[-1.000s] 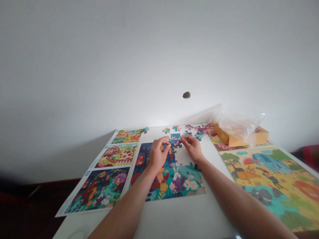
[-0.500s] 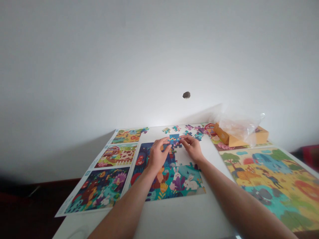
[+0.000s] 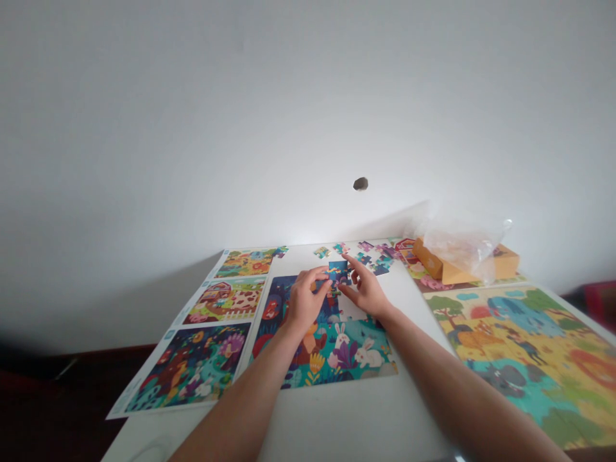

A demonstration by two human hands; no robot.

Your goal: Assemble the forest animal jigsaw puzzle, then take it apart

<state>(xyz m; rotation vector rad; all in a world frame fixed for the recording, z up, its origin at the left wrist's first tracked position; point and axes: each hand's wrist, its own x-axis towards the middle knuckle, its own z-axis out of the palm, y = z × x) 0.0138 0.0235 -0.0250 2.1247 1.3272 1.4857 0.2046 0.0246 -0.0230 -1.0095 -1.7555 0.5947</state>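
Observation:
Between finger and thumb, my left hand [image 3: 307, 294] pinches the left edge of a blue jigsaw puzzle piece [image 3: 337, 268], raised above the top of a partly assembled puzzle. My right hand [image 3: 366, 290] is at the piece's right side, its index finger and thumb spread apart. Whether a fingertip touches the piece I cannot tell. Below both hands lies the assembled puzzle [image 3: 337, 359], with white rabbits, purple leaves and a yellow flower; a gap shows in its upper right. My left hand covers part of its dark blue left side.
Loose puzzle pieces [image 3: 321, 253] are scattered along the table's back edge by the wall. A printed picture sheet [image 3: 192, 366] lies on the left. On the right are a finished animal puzzle [image 3: 524, 359], an orange box [image 3: 455, 262] and a clear plastic bag [image 3: 476, 237].
My right hand has let go of the piece's right edge and spread its fingers, coming slightly lower and left. My left hand keeps its pinch, almost unmoved.

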